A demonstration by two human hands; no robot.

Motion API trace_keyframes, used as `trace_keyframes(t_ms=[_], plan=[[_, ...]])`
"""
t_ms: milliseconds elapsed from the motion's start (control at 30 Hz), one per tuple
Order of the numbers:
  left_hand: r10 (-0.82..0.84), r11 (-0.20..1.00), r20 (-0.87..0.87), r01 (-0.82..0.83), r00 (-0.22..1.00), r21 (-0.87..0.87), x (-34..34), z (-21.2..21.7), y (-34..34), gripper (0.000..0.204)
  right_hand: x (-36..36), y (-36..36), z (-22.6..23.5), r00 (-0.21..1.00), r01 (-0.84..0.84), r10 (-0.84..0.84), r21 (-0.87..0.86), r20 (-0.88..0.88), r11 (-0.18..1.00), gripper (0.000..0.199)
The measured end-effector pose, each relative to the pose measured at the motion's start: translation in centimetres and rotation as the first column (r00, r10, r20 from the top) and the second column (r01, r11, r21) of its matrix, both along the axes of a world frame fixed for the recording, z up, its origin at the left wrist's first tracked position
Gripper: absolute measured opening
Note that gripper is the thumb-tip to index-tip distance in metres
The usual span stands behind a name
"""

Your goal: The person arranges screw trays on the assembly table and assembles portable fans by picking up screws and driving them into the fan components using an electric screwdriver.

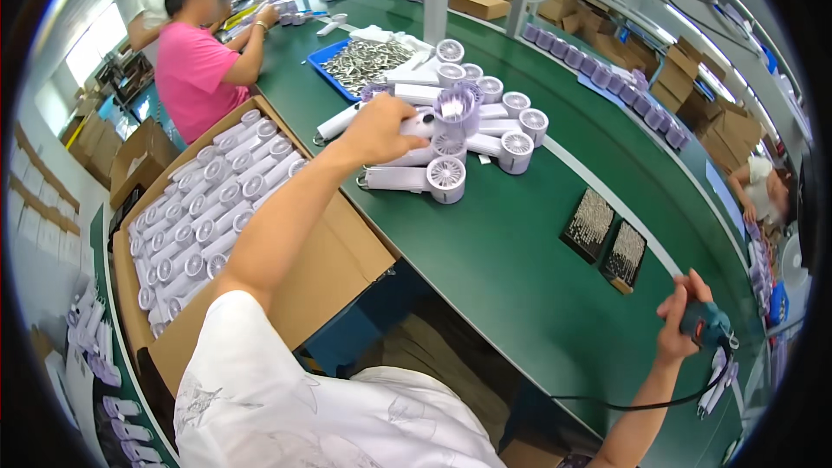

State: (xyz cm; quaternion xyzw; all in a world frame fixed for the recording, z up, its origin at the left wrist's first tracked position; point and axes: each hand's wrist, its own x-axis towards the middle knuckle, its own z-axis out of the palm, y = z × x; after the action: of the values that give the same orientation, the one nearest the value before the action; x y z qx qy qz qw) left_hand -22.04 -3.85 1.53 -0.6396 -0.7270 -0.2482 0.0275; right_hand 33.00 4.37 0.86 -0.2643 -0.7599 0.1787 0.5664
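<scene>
My left hand [380, 132] reaches over a pile of white and lilac handheld fans [446, 175] and has its fingers closed on one handheld fan [459, 108] near its round lilac head. Part of that fan's handle is hidden by the fingers. Out to the right, my right hand [674, 322] grips a teal electric screwdriver [706, 323], whose black cord [628, 406] loops back toward me. Between the hands, two black screw trays [589, 224] filled with rows of small screws lie on the green tabletop [511, 251].
A blue tray [328, 81] of shiny metal parts stands behind the pile. At my left, an open cardboard box [351, 247] holds many packed fans. A metal post [435, 0] rises from the table. Lilac fan parts [607, 78] line the far side. A person in pink [195, 78] works at far left.
</scene>
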Motion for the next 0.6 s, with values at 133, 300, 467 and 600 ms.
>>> trace_keyframes(t_ms=[133, 300, 467, 600], plan=[[-0.174, 0.984, 0.809, 0.081, 0.561, 0.156, 5.7, 2.4, -1.0, 0.047, -6.8, -1.3, 0.2, 0.980, -0.200, 0.197, -0.081, -0.039, 0.977, 0.033], [-0.280, 0.945, 0.955, 0.202, 0.099, 0.256, 16.8, 0.8, -1.0, 0.035, -11.8, -4.3, -0.7, 0.930, -0.364, 0.304, -0.413, -0.204, 0.835, 0.040], [-0.241, 0.951, 0.958, 0.161, -0.153, 0.265, 23.9, -1.1, 0.1, 0.029, -10.9, -4.8, -1.6, 0.970, -0.228, 0.242, -0.267, 0.021, 0.936, 0.056], [-0.255, 0.940, 0.946, 0.176, -0.200, 0.291, 25.7, -1.7, 0.7, 0.034, -10.1, -4.9, -2.0, 0.983, -0.168, 0.183, -0.337, 0.015, 0.926, 0.052]])
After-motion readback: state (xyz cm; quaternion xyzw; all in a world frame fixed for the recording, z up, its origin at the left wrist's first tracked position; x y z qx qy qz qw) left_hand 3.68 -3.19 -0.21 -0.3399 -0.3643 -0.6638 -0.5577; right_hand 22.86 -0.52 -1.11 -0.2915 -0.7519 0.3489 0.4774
